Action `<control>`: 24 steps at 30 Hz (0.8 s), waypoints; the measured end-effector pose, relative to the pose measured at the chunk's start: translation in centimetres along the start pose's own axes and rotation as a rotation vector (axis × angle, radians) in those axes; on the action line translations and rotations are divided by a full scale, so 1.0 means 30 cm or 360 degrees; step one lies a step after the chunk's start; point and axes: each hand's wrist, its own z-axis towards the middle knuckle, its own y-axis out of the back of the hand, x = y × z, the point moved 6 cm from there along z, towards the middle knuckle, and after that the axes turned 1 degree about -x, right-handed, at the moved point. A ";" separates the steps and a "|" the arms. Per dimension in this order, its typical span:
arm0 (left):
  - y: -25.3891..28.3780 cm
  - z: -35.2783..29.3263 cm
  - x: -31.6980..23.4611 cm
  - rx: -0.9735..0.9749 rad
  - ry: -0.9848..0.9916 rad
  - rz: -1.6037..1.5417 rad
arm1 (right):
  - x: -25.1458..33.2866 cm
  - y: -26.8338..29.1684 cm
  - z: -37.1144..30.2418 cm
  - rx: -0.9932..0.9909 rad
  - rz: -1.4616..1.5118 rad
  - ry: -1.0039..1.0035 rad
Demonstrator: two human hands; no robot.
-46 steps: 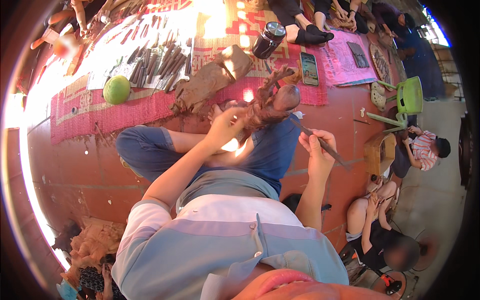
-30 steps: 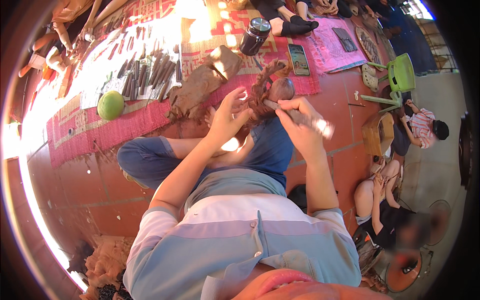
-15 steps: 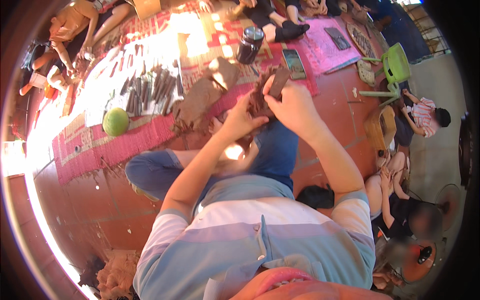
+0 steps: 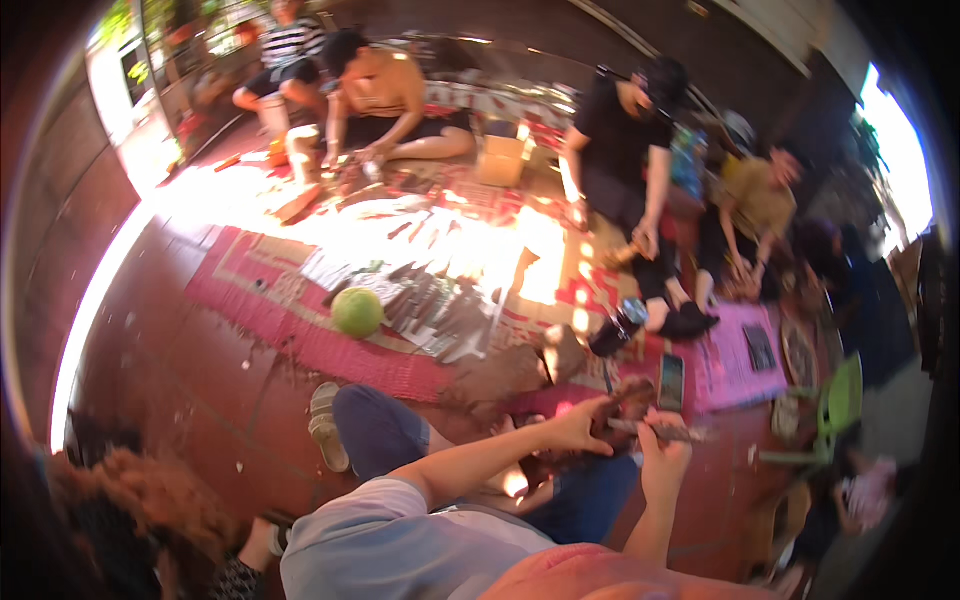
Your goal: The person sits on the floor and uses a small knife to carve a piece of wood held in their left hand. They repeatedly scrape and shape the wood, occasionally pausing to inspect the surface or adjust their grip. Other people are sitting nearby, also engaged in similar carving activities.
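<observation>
My left hand (image 4: 582,424) curls around the near left side of a rough reddish-brown clay-like lump (image 4: 636,398), held above my lap. In my right hand (image 4: 666,462) is a thin, flat brown strip (image 4: 690,434), gripped between thumb and fingers; its left end reaches toward the lump. Motion blur hides whether strip and lump touch. Beyond my left hand lie a flattened brown slab (image 4: 490,378) and a thicker brown chunk (image 4: 564,354). Many dark brown strips (image 4: 450,318) are spread on a pale sheet farther left.
A round green fruit-like ball (image 4: 357,312) sits on the pink mat (image 4: 300,330). Behind the lump are a phone (image 4: 672,380) and a dark lidded jar (image 4: 632,312). A green chair (image 4: 840,405) stands right. Several people sit around the mat, one in black (image 4: 625,150) across from me.
My view has swung up and left, bringing the people across the mat into sight. The strip has turned from upright to nearly level; both hands keep their holds.
</observation>
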 end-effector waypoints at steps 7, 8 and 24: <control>0.024 -0.086 -0.164 -0.0178 0.0164 -0.0134 | 0.045 -0.060 0.040 0.0229 0.0133 0.0046; 0.011 -0.062 -0.107 -0.0282 -0.0025 -0.0005 | 0.035 -0.050 0.054 0.0258 0.0144 0.0080; 0.071 -0.030 0.055 -0.0155 -0.0086 0.0569 | -0.181 0.129 0.146 0.0079 0.0465 0.0030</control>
